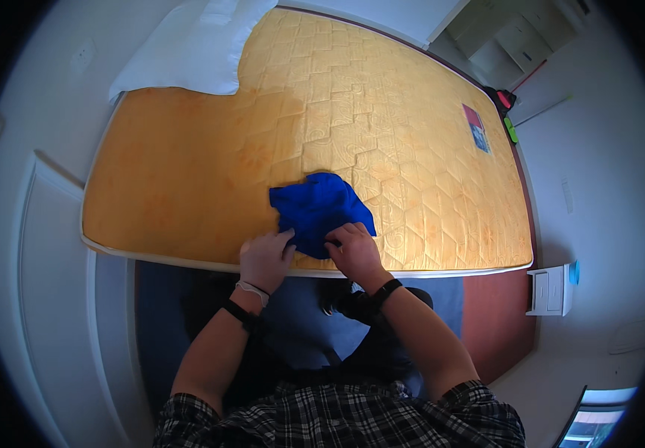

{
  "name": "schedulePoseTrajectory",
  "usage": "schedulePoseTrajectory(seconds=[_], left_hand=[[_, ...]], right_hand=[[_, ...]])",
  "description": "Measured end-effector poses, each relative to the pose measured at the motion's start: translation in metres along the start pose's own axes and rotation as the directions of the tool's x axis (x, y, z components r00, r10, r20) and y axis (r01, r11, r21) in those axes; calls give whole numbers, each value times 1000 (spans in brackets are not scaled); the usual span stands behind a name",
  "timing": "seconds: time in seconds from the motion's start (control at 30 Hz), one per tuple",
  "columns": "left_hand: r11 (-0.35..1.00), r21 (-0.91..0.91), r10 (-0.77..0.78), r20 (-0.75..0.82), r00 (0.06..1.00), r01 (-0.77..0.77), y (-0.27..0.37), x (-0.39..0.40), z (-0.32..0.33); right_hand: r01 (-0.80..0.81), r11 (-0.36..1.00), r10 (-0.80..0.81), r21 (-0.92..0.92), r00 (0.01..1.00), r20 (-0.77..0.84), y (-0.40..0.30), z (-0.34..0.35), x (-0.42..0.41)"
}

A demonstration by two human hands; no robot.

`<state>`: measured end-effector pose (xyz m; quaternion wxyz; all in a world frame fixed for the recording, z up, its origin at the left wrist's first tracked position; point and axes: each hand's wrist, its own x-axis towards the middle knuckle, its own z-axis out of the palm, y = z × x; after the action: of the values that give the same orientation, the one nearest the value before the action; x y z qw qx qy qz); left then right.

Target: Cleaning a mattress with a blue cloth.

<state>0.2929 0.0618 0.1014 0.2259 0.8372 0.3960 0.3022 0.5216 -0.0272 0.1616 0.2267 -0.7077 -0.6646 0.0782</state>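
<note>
A crumpled blue cloth [322, 210] lies on the near edge of a yellow quilted mattress [412, 168]. At the cloth's lower left edge is my left hand [266, 257], with thumb and fingertips touching it; whether they pinch it is unclear. My right hand [356, 252] has its thumb and fingers closed on the lower right part of the cloth. Both wrists wear dark bands, and the left also has a pale one. The folds hide what is under the cloth.
White bedding [188, 50] covers the mattress's far left corner. A printed patch [476, 129] is on its right side. A small white cabinet [549, 291] stands at the right wall, a white door [53, 280] at the left. Cleaning tools [510, 130] lean beyond the right edge.
</note>
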Motion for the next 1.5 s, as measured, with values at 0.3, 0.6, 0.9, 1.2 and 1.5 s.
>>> schedulePoseTrajectory(seconds=[0.3,0.6,0.9,1.2,1.5], left_hand=[[994,16,107,-43,993,-107,9,1,-18],[985,38,168,-12,986,-167,15,-14,-19],[895,-429,32,-207,978,-120,45,-6,-38],[879,-476,-100,-244,965,-30,4,68,-25],[951,-298,-133,-164,977,79,-34,101,-5]], right_hand=[[82,995,-76,-65,993,94,6,-3,-12],[111,991,-101,-76,988,118,10,-18,-31],[-21,998,30,56,988,-153,-5,-64,-7],[-84,992,49,-93,942,-333,-23,-32,55],[-206,888,262,-411,962,84,-27,50,98]])
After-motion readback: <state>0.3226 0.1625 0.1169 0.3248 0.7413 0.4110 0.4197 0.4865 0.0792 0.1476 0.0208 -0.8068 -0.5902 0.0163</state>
